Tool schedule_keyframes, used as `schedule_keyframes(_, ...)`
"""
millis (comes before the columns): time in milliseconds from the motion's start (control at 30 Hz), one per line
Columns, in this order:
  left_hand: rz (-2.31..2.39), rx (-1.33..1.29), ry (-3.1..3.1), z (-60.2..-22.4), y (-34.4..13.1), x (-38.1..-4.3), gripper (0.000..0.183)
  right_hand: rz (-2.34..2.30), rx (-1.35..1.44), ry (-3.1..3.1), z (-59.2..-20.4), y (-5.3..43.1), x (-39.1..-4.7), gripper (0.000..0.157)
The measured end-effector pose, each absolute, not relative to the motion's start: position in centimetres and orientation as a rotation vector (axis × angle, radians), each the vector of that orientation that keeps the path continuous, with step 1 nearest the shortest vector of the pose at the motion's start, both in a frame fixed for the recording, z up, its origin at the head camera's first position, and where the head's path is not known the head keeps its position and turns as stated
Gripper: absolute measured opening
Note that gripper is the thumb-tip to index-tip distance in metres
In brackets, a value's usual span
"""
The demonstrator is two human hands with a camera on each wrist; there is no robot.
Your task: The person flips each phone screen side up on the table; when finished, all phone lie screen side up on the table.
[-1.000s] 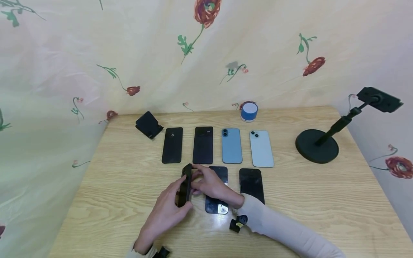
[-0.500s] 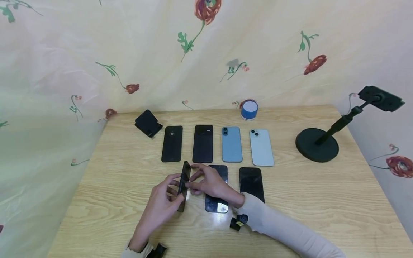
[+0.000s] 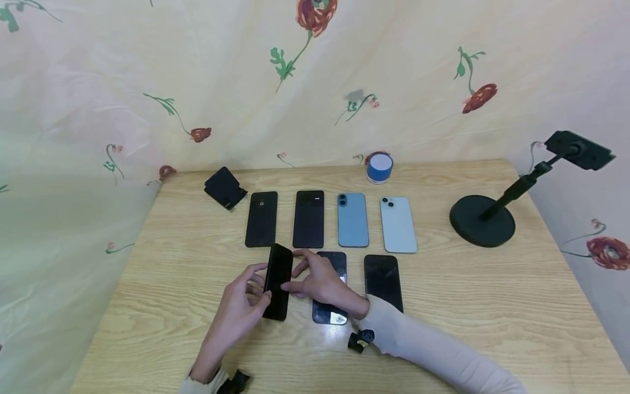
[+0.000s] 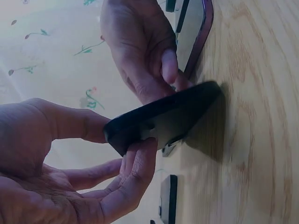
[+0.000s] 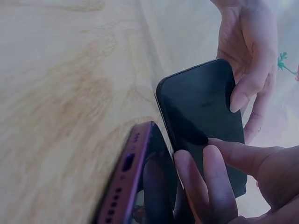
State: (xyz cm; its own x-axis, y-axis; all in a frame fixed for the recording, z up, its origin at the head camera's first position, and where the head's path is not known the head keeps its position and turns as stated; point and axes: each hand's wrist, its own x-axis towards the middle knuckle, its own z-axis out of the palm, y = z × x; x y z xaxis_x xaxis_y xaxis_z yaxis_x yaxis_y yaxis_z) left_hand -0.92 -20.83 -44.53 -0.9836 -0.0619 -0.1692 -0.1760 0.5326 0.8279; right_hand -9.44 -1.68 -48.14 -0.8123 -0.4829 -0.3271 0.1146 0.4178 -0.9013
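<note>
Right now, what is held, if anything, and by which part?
A black phone: the left hand grips its left edge, thumb on the screen. The right hand touches the screen; whether it grips is unclear.

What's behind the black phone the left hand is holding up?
Behind the black phone, fingers of the left hand touch its back; the wooden table lies below. Whatever those fingers cover on its back can't be seen.
</note>
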Motion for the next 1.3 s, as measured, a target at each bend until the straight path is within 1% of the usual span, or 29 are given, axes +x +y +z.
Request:
schedule_keyframes(400, 1.331, -0.226, 2.667, -44.8, -22.0, -1.0, 0.054, -1.359, -0.339, 2.208, -48.2, -2.2, -9.2, 0.083)
schedule_keyframes(667, 1.265, -0.249, 2.666, -45.6, -22.3, -1.3, 0.054, -1.264, -0.436, 2.367, -48.3, -2.2, -9.3, 0.083)
schedule_keyframes(933, 1.171, -0.26, 2.709, -46.4, -22.3, -1.4, 0.053, -1.283, -0.44, 2.353, -48.3, -2.2, -9.2, 0.084)
schedule_keyframes(1300, 1.125, -0.24, 2.715, -46.6, -22.4, -1.5, 0.055, -1.281, -0.46, 2.341, -48.3, -2.0, -9.2, 0.084)
